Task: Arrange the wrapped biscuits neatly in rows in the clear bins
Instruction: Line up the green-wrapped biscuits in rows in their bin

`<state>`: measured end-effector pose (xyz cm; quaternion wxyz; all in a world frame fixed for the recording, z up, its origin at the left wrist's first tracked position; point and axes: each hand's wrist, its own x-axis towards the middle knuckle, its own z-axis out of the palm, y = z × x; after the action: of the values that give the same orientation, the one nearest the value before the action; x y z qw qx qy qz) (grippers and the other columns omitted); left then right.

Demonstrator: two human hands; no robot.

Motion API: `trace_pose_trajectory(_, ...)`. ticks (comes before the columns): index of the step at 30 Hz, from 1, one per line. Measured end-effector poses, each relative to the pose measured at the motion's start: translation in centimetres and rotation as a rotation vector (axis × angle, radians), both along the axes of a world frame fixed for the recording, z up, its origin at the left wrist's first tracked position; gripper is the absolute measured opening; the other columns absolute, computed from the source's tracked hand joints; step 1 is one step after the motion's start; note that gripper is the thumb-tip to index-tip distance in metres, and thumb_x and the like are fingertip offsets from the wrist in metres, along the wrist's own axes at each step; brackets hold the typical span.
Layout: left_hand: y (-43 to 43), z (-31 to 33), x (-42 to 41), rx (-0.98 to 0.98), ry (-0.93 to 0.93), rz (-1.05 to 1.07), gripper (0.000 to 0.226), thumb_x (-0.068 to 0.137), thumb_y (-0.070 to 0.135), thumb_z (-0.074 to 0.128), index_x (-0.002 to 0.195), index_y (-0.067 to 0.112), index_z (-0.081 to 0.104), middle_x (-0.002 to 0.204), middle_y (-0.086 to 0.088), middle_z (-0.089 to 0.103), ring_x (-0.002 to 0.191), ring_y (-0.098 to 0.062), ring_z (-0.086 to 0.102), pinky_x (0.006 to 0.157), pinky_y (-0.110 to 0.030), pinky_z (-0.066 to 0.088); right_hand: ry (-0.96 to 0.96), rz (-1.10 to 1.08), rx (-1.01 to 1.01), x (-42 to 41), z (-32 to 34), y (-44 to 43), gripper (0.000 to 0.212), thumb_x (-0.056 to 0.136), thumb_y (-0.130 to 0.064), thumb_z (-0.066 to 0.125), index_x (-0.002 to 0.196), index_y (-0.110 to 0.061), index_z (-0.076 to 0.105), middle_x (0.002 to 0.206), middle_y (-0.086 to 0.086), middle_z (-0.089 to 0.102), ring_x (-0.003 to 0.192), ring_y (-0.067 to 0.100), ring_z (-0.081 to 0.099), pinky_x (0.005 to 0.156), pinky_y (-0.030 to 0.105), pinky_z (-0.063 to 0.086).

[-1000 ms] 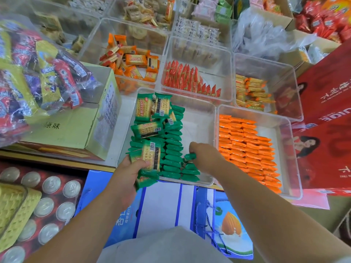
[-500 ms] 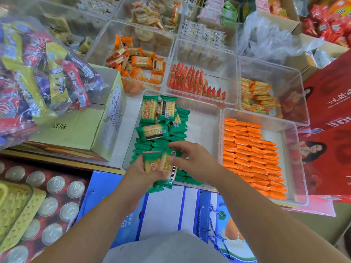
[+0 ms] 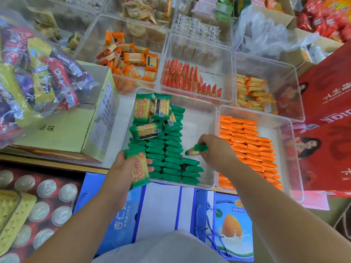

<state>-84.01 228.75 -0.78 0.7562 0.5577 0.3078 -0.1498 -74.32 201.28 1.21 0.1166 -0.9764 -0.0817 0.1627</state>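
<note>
Rows of green-wrapped biscuits [image 3: 171, 160] are half laid in the clear plastic bin [image 3: 197, 126]; loose ones [image 3: 146, 111] are left at twelve o'clock, more clamped in left hand [image 3: 122, 168] and right hand [image 3: 215, 150].

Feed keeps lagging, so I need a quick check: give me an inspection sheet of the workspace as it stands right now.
Surface: pale counter carrying clear bins side by side.
Job's things: near bin holds green biscuits in rows, with loose packets lying flat at its back; orange rows in the bin to its right.
Clutter: cardboard box and bag of sweets at left.
Hands: left hand grips a green stack; right hand pinches a single packet above the bin.
Cables: nothing seen.
Surroundings: cans, blue gift boxes, red boxes.
</note>
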Motion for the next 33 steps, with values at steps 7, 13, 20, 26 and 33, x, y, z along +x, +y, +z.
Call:
trace_pose_trajectory(7,-0.1,0.4,0.1,0.126,-0.001,-0.069,0.018,0.104,0.017,0.053,0.109,0.030,0.064,0.101,0.002,0.077,0.093,-0.022,0.076,0.081,-0.046,0.060,0.271,0.272,-0.235,0.2,-3.1,2.4,0.035,0.093,-0.008,0.053,0.124,-0.021,0.057,0.103,0.005,0.065,0.082,0.021,0.052,0.068,0.033,0.039)
trace_pose_trajectory(13,-0.7,1.6,0.1,0.244,-0.187,-0.219,0.019,0.088,0.032,0.076,0.104,0.043,0.074,0.101,0.004,0.073,0.094,-0.008,0.069,0.076,-0.020,0.054,0.158,0.173,0.001,0.1,-0.4,3.9,0.036,0.103,-0.030,0.050,0.137,-0.021,0.057,0.135,0.003,0.062,0.119,0.024,0.057,0.099,0.039,0.048)
trace_pose_trajectory(20,-2.3,2.4,2.8,0.601,-0.392,-0.487,0.035,0.078,0.043,0.081,0.108,0.027,0.072,0.089,0.014,0.064,0.082,-0.001,0.058,0.076,-0.027,0.048,0.266,0.152,0.496,-2.1,3.7,6.3,0.043,0.094,-0.033,0.069,0.135,-0.025,0.060,0.113,-0.016,0.065,0.090,0.004,0.063,0.079,0.020,0.048)
trace_pose_trajectory(26,-0.5,1.0,7.4,1.117,-0.484,-0.614,0.094,0.077,0.051,0.083,0.152,0.018,0.038,0.152,-0.004,0.041,0.140,-0.023,0.037,0.116,-0.038,0.031,0.068,-0.092,0.479,-0.1,3.4,2.1,0.021,0.095,-0.018,0.066,0.116,-0.023,0.065,0.103,-0.011,0.067,0.090,0.006,0.063,0.074,0.014,0.045)
trace_pose_trajectory(33,0.3,-0.1,13.6,1.523,-0.350,-0.840,0.126,0.072,0.065,0.079,0.159,0.019,0.000,0.167,-0.022,0.003,0.152,-0.040,0.013,0.124,-0.053,0.017,-0.143,0.075,-0.079,1.5,1.1,0.3,0.028,0.093,-0.015,0.059,0.119,-0.024,0.067,0.104,-0.001,0.067,0.100,0.024,0.056,0.082,0.038,0.051)
